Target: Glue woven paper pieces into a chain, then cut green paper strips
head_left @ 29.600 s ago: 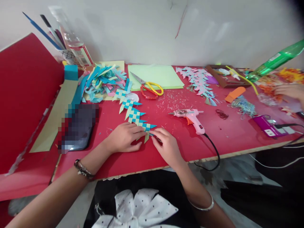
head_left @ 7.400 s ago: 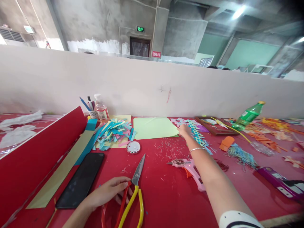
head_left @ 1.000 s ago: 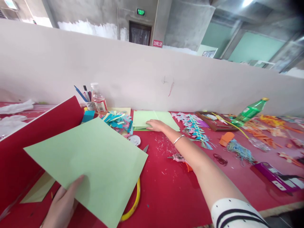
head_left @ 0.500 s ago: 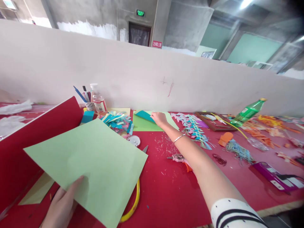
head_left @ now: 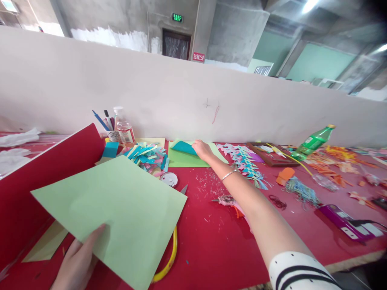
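Observation:
My left hand [head_left: 77,257] pinches the lower edge of a large pale green sheet of paper [head_left: 115,209], thumb on top and fingers beneath. That sheet is tilted above the table and partly covers a pair of yellow-handled scissors [head_left: 173,257]. At the back, by the wall, my right hand [head_left: 202,149] has its fingers closed at the edge of a teal sheet of paper [head_left: 183,147]. The teal sheet is curled up off a stack of green paper [head_left: 187,161]. My right fingertips are partly hidden.
Paper strips [head_left: 148,155] lie heaped beside a plastic bottle [head_left: 124,129] and a pen cup [head_left: 113,135]. A glue gun [head_left: 226,200] lies under my right forearm. Woven paper pieces [head_left: 246,161], a green bottle [head_left: 314,143] and a purple power strip [head_left: 344,223] are on the right.
The curled corner of the teal sheet now shows a pale green edge at its left. My right hand has shifted very slightly. My left hand keeps the pale green sheet almost still.

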A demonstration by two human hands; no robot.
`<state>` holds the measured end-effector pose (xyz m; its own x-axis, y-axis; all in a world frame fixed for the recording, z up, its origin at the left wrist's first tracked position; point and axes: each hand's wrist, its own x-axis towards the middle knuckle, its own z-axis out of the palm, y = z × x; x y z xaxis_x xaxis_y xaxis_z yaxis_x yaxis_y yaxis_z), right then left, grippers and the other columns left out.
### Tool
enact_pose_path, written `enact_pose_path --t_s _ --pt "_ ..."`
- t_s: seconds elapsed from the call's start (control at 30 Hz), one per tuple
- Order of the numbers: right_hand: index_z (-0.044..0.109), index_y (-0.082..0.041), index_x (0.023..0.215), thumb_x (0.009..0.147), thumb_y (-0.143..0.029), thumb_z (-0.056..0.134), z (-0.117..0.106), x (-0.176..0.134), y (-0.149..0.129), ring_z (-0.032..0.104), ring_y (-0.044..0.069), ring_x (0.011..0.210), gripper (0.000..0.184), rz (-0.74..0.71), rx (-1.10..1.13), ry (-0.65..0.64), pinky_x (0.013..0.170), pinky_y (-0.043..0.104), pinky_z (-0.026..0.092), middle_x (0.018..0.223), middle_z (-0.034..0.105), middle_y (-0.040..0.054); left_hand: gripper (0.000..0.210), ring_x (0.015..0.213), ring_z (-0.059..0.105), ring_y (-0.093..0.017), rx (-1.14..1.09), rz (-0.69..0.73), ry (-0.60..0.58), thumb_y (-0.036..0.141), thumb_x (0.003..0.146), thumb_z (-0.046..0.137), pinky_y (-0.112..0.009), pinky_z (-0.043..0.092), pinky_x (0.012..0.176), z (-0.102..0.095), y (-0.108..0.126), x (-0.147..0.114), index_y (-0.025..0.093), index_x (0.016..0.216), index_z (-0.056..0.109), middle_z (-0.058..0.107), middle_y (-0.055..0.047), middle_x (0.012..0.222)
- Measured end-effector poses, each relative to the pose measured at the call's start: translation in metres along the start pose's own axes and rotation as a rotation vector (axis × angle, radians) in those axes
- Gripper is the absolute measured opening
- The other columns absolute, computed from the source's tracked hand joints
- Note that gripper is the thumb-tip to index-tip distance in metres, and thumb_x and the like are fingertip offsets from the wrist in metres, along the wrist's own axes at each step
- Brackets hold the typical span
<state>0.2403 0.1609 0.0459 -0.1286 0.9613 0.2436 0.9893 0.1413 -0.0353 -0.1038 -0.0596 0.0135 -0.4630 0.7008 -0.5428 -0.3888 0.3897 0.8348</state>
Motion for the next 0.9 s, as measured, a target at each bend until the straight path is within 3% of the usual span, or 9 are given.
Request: enact_pose_path --t_s 0.2,0.43,0.6,0.73,0.9 --pt "0.057 -0.016 0.098 0.086 -0.024 0.043 0.008 -0.010 -0.008 0.052 0.018 0.097 0.020 -0.090 -0.070 -0.024 0.079 0.031 0.043 0.102 0.058 0.0087 0.013 0.056 0.062 -0.008 -0.033 0.016 -0.014 0.013 0.066 0.062 -0.011 0.050 0.048 0.000 -0.001 -0.001 0.022 0.076 0.064 0.068 0.007 0.071" --pt "0.050 -0.016 0.110 0.085 -0.031 0.048 0.020 -0.017 -0.014 0.055 0.017 0.093 0.030 -0.159 -0.084 -0.120 0.078 0.037 0.047 0.110 0.053 0.0073 0.014 0.055 0.062 -0.007 -0.036 0.009 -0.027 0.014 0.063 0.064 -0.009 0.050 0.048 0.001 0.000 -0.004 0.020 0.075 0.063 0.068 0.007 0.068" --pt "0.052 -0.016 0.108 0.086 -0.032 0.044 0.013 -0.016 -0.017 0.056 0.015 0.087 0.028 -0.101 -0.103 -0.049 0.074 0.034 0.047 0.102 0.057 0.0065 0.015 0.054 0.062 -0.009 -0.043 0.012 -0.044 0.015 0.060 0.066 -0.011 0.050 0.047 0.002 0.001 -0.006 0.018 0.074 0.063 0.068 0.005 0.066" --pt "0.053 -0.018 0.104 0.089 -0.034 0.037 0.007 -0.012 -0.016 0.058 0.017 0.077 0.027 -0.035 -0.119 0.032 0.063 0.026 0.040 0.087 0.064 0.0061 0.014 0.056 0.062 -0.009 -0.027 0.024 -0.054 0.016 0.061 0.066 -0.012 0.050 0.049 0.001 0.000 -0.004 0.020 0.075 0.063 0.068 0.005 0.068" --pt "0.059 -0.021 0.094 0.087 -0.036 0.039 0.004 -0.011 -0.018 0.059 0.018 0.074 0.026 -0.032 -0.134 0.043 0.058 0.025 0.034 0.083 0.066 0.0067 0.014 0.059 0.063 -0.009 -0.012 0.008 -0.064 0.017 0.065 0.064 -0.012 0.050 0.052 -0.001 -0.001 -0.004 0.022 0.078 0.063 0.069 0.007 0.072"
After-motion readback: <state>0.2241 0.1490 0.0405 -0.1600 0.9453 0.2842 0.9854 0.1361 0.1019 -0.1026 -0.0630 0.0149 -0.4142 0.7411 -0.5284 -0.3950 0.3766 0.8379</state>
